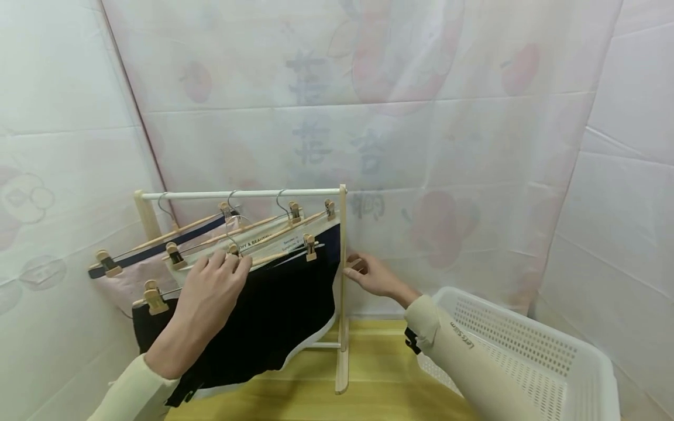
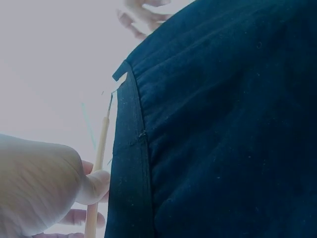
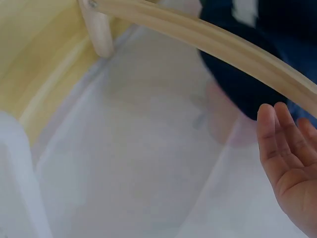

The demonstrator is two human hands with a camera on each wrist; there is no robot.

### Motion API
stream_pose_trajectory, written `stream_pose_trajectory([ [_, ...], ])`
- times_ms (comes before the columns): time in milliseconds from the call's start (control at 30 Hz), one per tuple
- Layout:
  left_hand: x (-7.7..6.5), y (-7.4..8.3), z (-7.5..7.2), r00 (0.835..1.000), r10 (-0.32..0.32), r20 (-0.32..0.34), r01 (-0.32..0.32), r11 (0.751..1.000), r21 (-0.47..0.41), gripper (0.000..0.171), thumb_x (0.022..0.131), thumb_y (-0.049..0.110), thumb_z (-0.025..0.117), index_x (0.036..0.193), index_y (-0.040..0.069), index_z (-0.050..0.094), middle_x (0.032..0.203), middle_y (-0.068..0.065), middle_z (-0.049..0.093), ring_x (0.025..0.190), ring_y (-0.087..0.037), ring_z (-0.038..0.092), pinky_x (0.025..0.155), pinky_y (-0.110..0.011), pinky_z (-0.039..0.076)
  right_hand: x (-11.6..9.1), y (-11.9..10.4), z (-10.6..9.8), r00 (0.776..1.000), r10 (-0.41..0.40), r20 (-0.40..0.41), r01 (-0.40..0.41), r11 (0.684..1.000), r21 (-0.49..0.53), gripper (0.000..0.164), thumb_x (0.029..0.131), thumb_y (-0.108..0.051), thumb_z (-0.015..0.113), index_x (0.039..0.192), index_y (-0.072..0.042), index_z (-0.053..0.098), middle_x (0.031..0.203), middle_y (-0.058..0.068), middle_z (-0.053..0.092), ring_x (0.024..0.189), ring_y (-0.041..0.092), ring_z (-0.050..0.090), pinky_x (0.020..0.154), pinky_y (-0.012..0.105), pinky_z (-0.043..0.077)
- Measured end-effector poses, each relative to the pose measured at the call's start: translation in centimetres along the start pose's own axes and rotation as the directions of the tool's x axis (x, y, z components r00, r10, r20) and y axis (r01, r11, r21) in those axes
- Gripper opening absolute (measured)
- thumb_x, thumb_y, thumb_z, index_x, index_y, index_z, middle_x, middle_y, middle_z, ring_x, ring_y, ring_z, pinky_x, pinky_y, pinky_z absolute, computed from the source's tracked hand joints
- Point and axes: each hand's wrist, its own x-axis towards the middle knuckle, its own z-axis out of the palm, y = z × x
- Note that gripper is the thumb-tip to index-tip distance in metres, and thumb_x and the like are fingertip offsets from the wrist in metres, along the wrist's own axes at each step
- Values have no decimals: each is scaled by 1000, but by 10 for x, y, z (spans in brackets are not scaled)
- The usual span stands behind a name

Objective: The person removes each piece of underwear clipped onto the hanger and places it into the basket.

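My left hand (image 1: pixel 213 286) grips the wooden bar of a clip hanger (image 1: pixel 268 259); the left wrist view shows the thumb and fingers around the hanger bar (image 2: pixel 101 144). Black shorts (image 1: pixel 274 316) hang from its clips, in front of the other garments. The rack's right post (image 1: pixel 343 292) stands beside my right hand (image 1: pixel 371 275). In the right wrist view, the right hand (image 3: pixel 292 163) has nearly straight fingers close to the post (image 3: pixel 223 49) and holds nothing; whether they touch it I cannot tell. The hook of the held hanger shows only partly.
A small rack with a white rail (image 1: pixel 253 193) holds several clip hangers with garments, among them pink shorts (image 1: pixel 121 289) with a navy waistband. A white perforated basket (image 1: pixel 590 362) stands at right on the yellow wood-grain table (image 1: pixel 379 374). Pale sheets (image 1: pixel 474 146) enclose the space.
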Motion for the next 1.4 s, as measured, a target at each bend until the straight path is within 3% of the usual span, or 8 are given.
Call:
stream_pose_trajectory([
  [267,-13,13,-1,999,35,-26,-36,999,-20,28,71,-4,67,96,6,57,82,-8,63,72,-24,53,59,-33,36,-17,-15,-33,997,-68,-34,66,997,-47,35,91,-39,48,115,-15,57,108,4,63,94,17,60,79,34,49],
  [467,-18,26,-3,998,54,-9,-55,997,-48,36,71,-2,69,103,8,58,87,-6,64,80,-25,55,65,-34,40,-33,-23,-45,994,-102,-25,98,985,-142,29,91,-44,44,109,-26,58,101,-9,62,93,12,58,82,35,47],
  [833,-16,50,0,995,96,12,-95,993,-74,37,72,2,70,106,11,58,91,-3,65,83,-23,54,66,-32,39,-57,-42,-48,985,-168,31,170,966,-197,31,90,-52,38,113,-37,54,105,-17,60,96,3,57,83,31,48],
  [1000,-14,61,1,993,114,2,-114,989,-92,39,71,3,71,107,12,58,92,-2,65,83,-23,54,66,-32,38,-67,-50,-47,977,-204,62,212,960,-184,31,91,-50,39,114,-36,53,105,-17,60,95,1,57,80,29,49],
  [1400,-15,81,14,988,146,-42,-150,978,-144,34,75,6,69,106,13,59,91,0,64,81,-20,54,65,-29,38,-85,-42,-45,963,-253,96,267,945,-191,24,92,-43,43,112,-36,55,103,-12,63,92,1,57,76,24,50],
])
